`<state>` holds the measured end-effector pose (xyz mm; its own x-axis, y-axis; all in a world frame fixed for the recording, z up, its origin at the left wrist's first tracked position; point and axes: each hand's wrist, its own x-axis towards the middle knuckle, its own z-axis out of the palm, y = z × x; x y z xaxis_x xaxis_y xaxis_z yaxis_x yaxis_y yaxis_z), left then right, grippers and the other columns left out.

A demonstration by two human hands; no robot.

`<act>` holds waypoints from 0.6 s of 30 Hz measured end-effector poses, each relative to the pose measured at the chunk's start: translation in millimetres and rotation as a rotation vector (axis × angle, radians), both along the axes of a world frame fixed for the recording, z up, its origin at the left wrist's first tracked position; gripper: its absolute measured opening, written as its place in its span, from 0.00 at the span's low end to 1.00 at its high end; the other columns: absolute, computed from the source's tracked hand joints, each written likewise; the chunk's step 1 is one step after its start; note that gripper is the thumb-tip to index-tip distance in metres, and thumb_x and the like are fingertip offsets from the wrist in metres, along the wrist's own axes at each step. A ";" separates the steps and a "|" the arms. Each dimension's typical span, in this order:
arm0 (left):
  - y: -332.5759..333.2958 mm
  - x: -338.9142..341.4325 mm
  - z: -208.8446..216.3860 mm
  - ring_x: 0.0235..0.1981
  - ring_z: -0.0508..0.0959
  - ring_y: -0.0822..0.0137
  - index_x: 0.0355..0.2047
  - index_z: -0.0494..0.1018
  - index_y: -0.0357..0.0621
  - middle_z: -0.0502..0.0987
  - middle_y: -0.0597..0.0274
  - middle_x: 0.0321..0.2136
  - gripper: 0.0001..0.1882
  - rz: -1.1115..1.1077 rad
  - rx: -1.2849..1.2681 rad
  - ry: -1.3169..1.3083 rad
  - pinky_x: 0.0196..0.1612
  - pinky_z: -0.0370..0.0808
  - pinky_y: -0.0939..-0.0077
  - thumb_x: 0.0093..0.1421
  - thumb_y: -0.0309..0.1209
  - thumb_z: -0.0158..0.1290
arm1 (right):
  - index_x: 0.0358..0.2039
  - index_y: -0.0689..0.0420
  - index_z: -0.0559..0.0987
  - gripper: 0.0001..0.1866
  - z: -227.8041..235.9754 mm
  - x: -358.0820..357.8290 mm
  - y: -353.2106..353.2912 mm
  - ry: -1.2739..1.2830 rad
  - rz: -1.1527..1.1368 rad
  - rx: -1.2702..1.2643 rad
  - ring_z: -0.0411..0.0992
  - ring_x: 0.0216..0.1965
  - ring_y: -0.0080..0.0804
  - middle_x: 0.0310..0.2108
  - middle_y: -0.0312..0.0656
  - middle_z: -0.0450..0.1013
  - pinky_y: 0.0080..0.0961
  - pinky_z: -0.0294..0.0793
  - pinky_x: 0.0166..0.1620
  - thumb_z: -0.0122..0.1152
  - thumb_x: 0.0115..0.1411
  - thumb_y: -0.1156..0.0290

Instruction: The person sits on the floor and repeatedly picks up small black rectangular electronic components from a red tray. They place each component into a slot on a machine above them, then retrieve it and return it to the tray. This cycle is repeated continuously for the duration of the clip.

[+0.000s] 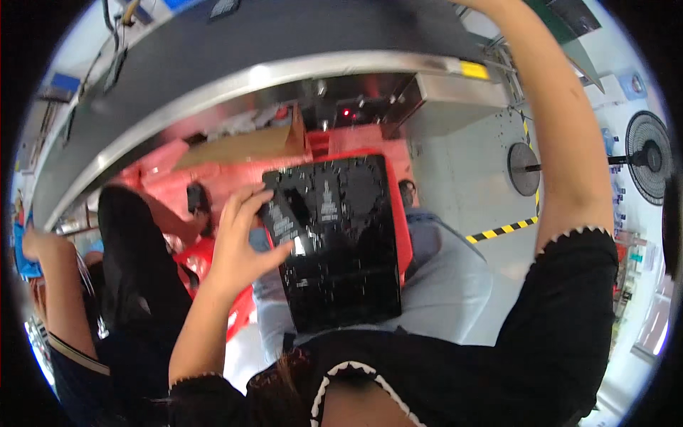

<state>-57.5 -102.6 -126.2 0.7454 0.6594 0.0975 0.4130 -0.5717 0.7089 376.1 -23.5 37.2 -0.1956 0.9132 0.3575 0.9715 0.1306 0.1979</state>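
Note:
A shiny black tray (345, 277) rests over my lap, with a red edge showing beneath it on the right. Several dark pieces lie on it, some with white print; their exact kind is hard to make out. At the tray's upper left, my left hand (240, 242) has its fingers and thumb around a tilted black rectangular piece with white print (284, 217). My right arm reaches up to the far right over the dark worktop (341, 32). Only the edge of my right hand (480, 3) shows at the top rim, its fingers cut off.
A metal edge (263, 73) borders the worktop. Below it stands an open cardboard box (245, 148) on red plastic sheeting. To the left sits another person (135, 256) in dark clothes. Fans (646, 154) and yellow-black floor tape (504, 230) are at the right.

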 end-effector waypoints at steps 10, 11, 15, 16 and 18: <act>12.9 -2.0 -67.9 0.67 0.58 0.51 0.61 0.64 0.47 0.66 0.55 0.61 0.46 -0.058 0.085 0.125 0.70 0.46 0.47 0.39 0.33 0.68 | 0.61 0.60 0.64 0.48 -107.4 -177.1 -160.0 0.584 0.306 -0.156 0.65 0.55 0.50 0.52 0.50 0.66 0.42 0.64 0.58 0.70 0.36 0.67; 15.5 1.6 -67.1 0.67 0.57 0.51 0.62 0.64 0.48 0.66 0.56 0.61 0.46 -0.066 0.088 0.118 0.70 0.45 0.47 0.40 0.32 0.68 | 0.62 0.57 0.63 0.46 -129.7 -179.3 -168.7 0.630 0.169 -0.343 0.61 0.60 0.49 0.58 0.49 0.63 0.40 0.61 0.61 0.70 0.38 0.69; 18.4 1.6 -63.6 0.70 0.51 0.52 0.64 0.62 0.51 0.60 0.59 0.66 0.44 -0.086 0.069 0.171 0.70 0.43 0.47 0.44 0.31 0.65 | 0.62 0.58 0.63 0.45 -205.9 -168.9 -170.4 0.400 -0.036 -0.456 0.58 0.64 0.49 0.62 0.49 0.60 0.47 0.58 0.64 0.69 0.42 0.68; 17.2 1.7 -68.7 0.70 0.50 0.52 0.64 0.61 0.51 0.59 0.60 0.66 0.43 -0.091 0.077 0.195 0.70 0.43 0.46 0.46 0.31 0.65 | 0.63 0.58 0.63 0.43 -211.4 -168.8 -171.2 0.291 -0.035 -0.478 0.56 0.65 0.49 0.63 0.49 0.60 0.48 0.58 0.64 0.68 0.44 0.68; 17.4 -0.5 -73.9 0.71 0.47 0.52 0.65 0.61 0.52 0.56 0.60 0.68 0.41 -0.117 0.119 0.262 0.70 0.42 0.46 0.49 0.33 0.63 | 0.63 0.58 0.62 0.41 -218.2 -167.4 -174.3 0.073 -0.037 -0.520 0.54 0.67 0.47 0.65 0.48 0.58 0.50 0.56 0.65 0.67 0.48 0.68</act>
